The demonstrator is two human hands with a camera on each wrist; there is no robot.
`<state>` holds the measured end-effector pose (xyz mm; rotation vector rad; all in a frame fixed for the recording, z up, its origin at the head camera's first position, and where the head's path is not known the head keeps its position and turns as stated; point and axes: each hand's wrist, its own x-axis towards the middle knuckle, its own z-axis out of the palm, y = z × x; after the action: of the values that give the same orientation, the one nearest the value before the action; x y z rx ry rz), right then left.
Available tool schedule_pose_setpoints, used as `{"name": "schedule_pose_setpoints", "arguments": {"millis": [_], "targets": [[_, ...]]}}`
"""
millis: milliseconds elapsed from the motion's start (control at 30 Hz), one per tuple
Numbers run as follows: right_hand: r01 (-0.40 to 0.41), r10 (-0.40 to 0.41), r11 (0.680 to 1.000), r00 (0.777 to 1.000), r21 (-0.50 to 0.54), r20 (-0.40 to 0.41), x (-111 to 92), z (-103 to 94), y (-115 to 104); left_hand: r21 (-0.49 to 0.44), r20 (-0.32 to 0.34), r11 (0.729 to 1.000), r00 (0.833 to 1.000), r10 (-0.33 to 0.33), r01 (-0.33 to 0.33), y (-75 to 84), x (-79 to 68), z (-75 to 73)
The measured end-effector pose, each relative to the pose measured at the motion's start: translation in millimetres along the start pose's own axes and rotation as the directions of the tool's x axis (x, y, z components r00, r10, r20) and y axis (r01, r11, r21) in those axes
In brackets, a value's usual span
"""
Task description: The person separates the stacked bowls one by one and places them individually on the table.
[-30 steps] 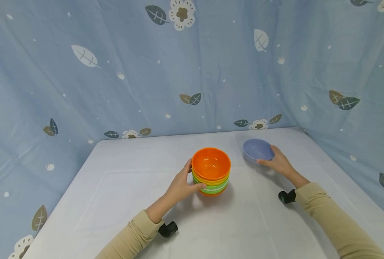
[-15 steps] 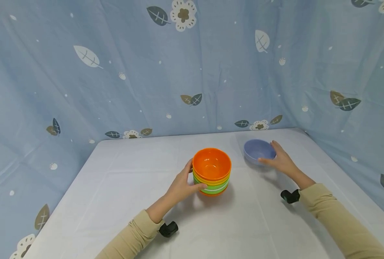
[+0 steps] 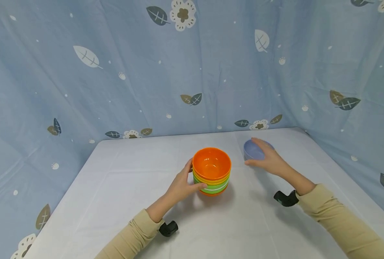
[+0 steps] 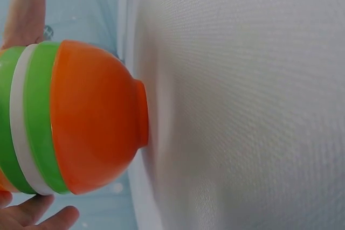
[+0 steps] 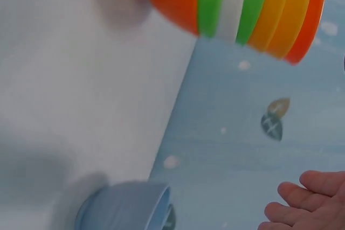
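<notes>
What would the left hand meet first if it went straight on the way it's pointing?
The stack, right away: the left hand touches its side, with no gap that I can see between them.

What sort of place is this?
Probably a staged tabletop recording spot rather than a working kitchen: a blue patterned cloth hangs around a white-covered table, which bears a stack of bright bowls and a separate blue bowl.
</notes>
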<state>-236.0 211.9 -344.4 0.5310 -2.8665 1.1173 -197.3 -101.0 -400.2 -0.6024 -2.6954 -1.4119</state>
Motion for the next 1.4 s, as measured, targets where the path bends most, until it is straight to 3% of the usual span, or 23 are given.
{"name": "schedule_pose_setpoints", "arguments": {"millis": [333, 800, 1200, 1400], "targets": [[0.124, -0.122, 0.992, 0.990, -0.019, 0.065, -2.3, 26.5, -30.4, -0.011, 0.001, 1.000, 1.000, -0.004, 0.004, 0.5, -0.4, -0.3], [0.142, -0.153, 0.986, 0.977, 0.084, 0.147, 2.3, 54.5, -50.2, -0.015, -0.004, 1.000, 1.000, 0.012, -0.012, -1.0, -0.7, 0.5], [0.121, -0.145, 0.979, 0.978, 0.162, 0.147, 5.6, 66.3, -55.3, -0.006, -0.001, 1.000, 1.000, 0.018, -0.018, -1.6, -0.5, 0.7], [0.163, -0.185, 0.967, 0.978, 0.197, 0.101, 8.3, 69.4, -53.6, -0.018, -0.001, 0.999, 1.000, 0.027, -0.027, -2.0, 0.1, 0.6]]}}
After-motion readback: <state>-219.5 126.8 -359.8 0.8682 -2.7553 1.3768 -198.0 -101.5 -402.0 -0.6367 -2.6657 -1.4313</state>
